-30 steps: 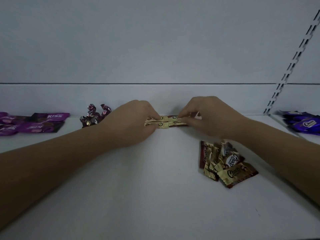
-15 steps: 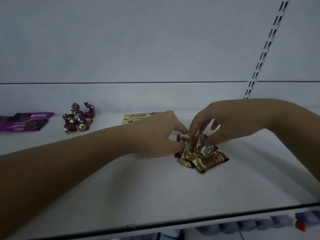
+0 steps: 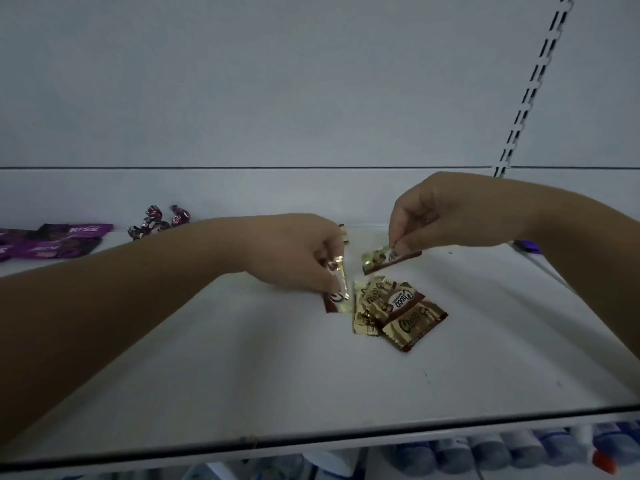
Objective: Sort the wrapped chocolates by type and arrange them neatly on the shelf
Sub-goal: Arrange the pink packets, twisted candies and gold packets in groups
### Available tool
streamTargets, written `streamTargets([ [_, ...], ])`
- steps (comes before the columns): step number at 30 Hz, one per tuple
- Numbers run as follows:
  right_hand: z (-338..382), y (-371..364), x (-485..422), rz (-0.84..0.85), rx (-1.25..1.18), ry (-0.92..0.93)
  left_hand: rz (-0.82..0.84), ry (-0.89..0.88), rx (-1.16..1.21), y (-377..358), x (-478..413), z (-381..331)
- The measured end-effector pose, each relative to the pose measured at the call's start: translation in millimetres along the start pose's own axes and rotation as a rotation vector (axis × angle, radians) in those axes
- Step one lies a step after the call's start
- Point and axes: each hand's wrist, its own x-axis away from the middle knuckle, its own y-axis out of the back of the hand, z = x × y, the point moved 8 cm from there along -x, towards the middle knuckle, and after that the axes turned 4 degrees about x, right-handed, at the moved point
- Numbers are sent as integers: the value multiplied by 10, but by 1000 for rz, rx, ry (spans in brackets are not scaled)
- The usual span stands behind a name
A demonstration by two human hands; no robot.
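Both hands are busy over the middle of the shelf (image 3: 207, 368). The left hand (image 3: 294, 254) has its fingertips pinched on a gold-and-brown packet (image 3: 337, 289) that hangs almost on end, its lower edge at or just above the shelf; I cannot tell whether it touches. The right hand (image 3: 446, 213) is curled, thumb and forefinger closed on the edge of a second packet (image 3: 389, 259) of the same sort, held clear of the shelf and tilted.

Just below and between the two hands lies a loose heap of gold packets (image 3: 398, 310), overlapping at odd angles, with "Choco" readable on a couple of them. Behind the left hand, against the back wall, the end of another gold wrapper (image 3: 344, 233) peeps out; most of it is hidden.

Further left, near the back wall, sits a small cluster of twist-wrapped sweets (image 3: 159, 220), and beyond that, at the far left, purple bars (image 3: 52, 240) marked "KISS" lie flat side by side. At the far right a sliver of something purple (image 3: 524, 245) shows, too little to name.

So the sorting looks well on: the purple bars and the twists each keep their own place. The gold packets seem to be the work in hand, with the heap left to be laid straight, probably along the back.
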Motion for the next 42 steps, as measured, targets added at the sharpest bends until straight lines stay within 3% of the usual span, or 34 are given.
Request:
streamTargets([
  [6, 40, 16, -305, -119, -89, 34, -253, 174, 341, 313, 225, 566],
  [11, 147, -276, -565, -69, 72, 68, -289, 185, -117, 330, 337, 733],
  [15, 122, -370, -579, -69, 134, 121, -149, -6, -76, 214, 405, 626],
  [18, 94, -438, -565, -59, 73, 152, -147, -143, -135, 208, 381, 594],
  [24, 76, -455, -628, -176, 102, 184, -240, -132, -393, 288, 292, 604],
  [31, 112, -484, -668, -262, 170, 208, -354, -98, -334, 325, 246, 658],
  [42, 114, -477, -649, -288, 179, 209, -398, -28, -276, 343, 212, 740],
])
